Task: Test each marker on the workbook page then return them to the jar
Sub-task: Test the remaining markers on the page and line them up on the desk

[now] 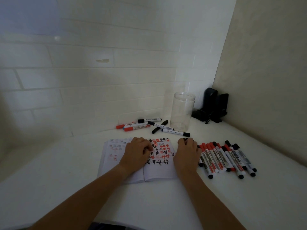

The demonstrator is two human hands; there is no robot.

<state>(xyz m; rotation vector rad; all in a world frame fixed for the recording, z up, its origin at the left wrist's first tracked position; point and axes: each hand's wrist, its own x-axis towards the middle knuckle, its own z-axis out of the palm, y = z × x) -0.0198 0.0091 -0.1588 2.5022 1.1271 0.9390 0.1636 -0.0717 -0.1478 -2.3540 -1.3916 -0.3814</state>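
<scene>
My left hand (138,151) lies on the open workbook (159,171), fingers curled on the hash-marked page; I cannot tell if it holds anything. Behind, loose markers (141,126) lie beside the empty jar (182,112). My right hand (187,151) grips a black marker (185,139) at the page's edge. A marker row (227,157) lies just right.

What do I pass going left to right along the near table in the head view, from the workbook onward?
workbook → left hand resting on its page → right hand, curled round something dark → row of markers lying side by side.
</scene>
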